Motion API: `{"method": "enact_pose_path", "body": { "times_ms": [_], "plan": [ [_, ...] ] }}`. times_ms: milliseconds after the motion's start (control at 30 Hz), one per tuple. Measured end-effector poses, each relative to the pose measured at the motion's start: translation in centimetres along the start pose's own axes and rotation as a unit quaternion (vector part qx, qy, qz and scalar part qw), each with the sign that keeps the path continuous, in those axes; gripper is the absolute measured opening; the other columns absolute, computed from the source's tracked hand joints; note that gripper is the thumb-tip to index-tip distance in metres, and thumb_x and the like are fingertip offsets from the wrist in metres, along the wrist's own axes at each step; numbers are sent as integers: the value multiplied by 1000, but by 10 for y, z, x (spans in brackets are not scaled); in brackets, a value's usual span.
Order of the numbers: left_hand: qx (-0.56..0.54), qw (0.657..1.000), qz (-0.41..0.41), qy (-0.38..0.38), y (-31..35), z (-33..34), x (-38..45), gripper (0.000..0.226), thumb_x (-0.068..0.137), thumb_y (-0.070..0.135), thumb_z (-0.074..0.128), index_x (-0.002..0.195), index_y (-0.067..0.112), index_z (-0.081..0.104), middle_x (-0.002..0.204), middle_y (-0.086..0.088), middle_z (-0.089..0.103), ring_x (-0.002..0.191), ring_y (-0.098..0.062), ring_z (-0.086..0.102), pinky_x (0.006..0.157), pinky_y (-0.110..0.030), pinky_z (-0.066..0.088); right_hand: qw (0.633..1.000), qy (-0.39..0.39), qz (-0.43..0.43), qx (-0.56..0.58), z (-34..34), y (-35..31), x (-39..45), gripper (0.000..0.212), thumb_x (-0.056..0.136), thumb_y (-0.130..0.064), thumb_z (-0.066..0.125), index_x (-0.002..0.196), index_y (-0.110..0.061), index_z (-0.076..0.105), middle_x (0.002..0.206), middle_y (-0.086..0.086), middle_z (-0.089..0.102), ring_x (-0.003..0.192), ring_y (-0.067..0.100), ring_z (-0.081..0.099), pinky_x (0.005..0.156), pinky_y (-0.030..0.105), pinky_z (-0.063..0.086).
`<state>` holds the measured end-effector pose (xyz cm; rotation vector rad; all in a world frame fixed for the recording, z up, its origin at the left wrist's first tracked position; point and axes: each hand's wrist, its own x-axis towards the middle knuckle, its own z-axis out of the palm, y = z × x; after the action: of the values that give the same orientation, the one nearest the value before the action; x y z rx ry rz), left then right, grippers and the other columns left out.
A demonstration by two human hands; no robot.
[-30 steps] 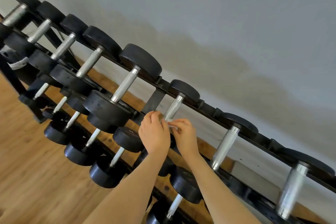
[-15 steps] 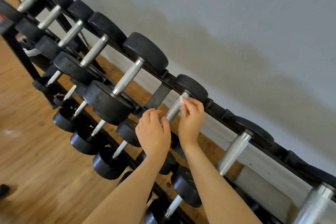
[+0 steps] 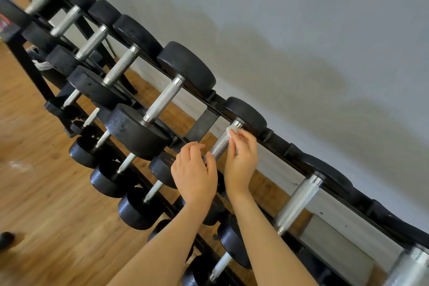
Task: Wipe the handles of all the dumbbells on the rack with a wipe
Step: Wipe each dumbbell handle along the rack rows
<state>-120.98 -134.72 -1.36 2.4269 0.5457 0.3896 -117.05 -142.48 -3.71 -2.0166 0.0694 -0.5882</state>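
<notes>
At frame centre, a white wipe (image 3: 232,131) is pinched in the right hand (image 3: 241,160) fingertips against the top of a knurled handle (image 3: 221,144) (just below its far head). The handle's lower end is touched by the left hand (image 3: 193,175), fingers loosely curled. No writing can be read.

I count eight dumbbells on my rack's (image 3: 202,123) top rail, about six below, and one wipe (image 3: 232,130).

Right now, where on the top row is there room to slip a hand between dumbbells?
The widest gap lies between the handle being wiped and the next handle to its right. Leftward, the big dumbbells sit crowded, heads nearly touching. The right hand and left hand crowd the wiped handle.
</notes>
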Motion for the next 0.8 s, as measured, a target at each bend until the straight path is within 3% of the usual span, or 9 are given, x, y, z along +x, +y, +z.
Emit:
{"method": "enact_pose_path", "body": {
  "times_ms": [100,233,400,467,633,733,800],
  "plan": [
    [1,1000,3,-1,-1,-1,0,19,93,26,56,107,18,65,120,2,62,111,-18,56,97,-39,38,999,-22,-33,-37,1,3,-7,36,95,-32,48,117,-12,68,120,6,59,110,18,56,84,27,54],
    [4,999,27,-18,-5,-4,-2,20,94,27,55,108,18,65,124,3,60,114,-16,53,98,-36,34,997,-27,-35,-66,-5,-1,7,32,94,-26,51,117,-12,68,119,7,59,107,18,55,80,22,52],
    [-29,996,48,-74,-11,-17,-1,23,97,25,54,117,20,64,136,5,52,128,-14,43,106,-30,24,985,-70,-74,-139,-3,-4,7,28,90,-16,61,116,-11,68,116,6,61,110,20,50,77,28,56],
    [-38,994,60,-78,-16,-26,5,25,97,24,54,119,18,63,138,4,51,131,-14,40,109,-32,26,980,-94,-91,-153,-7,-5,10,28,88,-15,64,116,-11,68,115,6,61,108,20,50,75,27,56],
    [43,986,154,-39,-36,-60,54,25,96,20,54,118,14,65,135,-4,55,131,-23,44,110,-37,22,979,-99,-80,-158,-13,-4,20,28,89,-15,65,116,-10,68,112,7,60,103,17,51,76,24,54],
    [120,969,216,-19,-56,-82,91,23,95,17,57,115,11,66,134,-9,56,127,-31,47,110,-47,28,986,-105,-35,-125,-8,-2,8,23,92,-21,61,113,-13,68,114,3,58,105,12,48,81,21,51],
    [160,960,228,-11,-68,-90,110,24,94,18,57,116,10,65,135,-12,54,127,-33,46,111,-51,26,978,-114,-81,-153,-4,-1,-3,25,89,-20,65,112,-12,69,109,3,61,102,14,50,75,18,51]
  ]
}}
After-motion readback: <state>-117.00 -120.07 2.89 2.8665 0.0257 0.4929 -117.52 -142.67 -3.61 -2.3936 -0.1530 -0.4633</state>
